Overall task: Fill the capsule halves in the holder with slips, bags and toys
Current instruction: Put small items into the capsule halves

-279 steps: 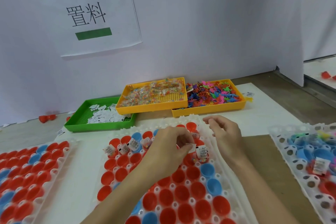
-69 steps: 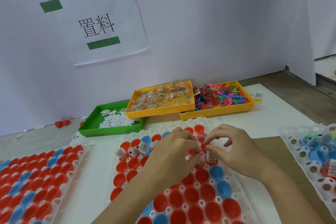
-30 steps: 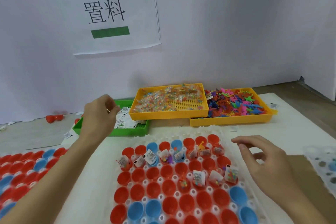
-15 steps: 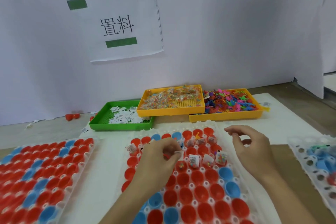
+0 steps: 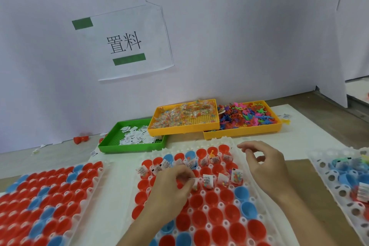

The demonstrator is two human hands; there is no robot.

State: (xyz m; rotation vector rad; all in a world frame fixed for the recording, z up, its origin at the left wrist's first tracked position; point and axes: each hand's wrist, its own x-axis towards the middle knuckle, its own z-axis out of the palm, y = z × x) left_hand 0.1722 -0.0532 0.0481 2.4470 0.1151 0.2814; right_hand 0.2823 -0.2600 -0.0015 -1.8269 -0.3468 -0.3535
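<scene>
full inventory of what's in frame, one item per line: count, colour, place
centre holder: 1, white, front centre, red and blue capsule halves, far rows filled
left holder: 1, white, front left, red and blue halves
right holder: 1, white, right edge, partly filled
green tray: 1, behind the centre holder, white slips
bag tray: 1, yellow, middle rear, clear bags
toy tray: 1, yellow, right rear, mixed-colour toys
sign: 1, white, green tape, on the wall
left hand: pinches a slip over the centre holder
right hand: empty, fingers loosely curled, above the holder's right edge

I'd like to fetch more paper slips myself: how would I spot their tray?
Look below the paper sign on the wall, where three trays line the table's back edge. The slips' tray is leftmost, the only green one; both neighbours are yellow.
</scene>
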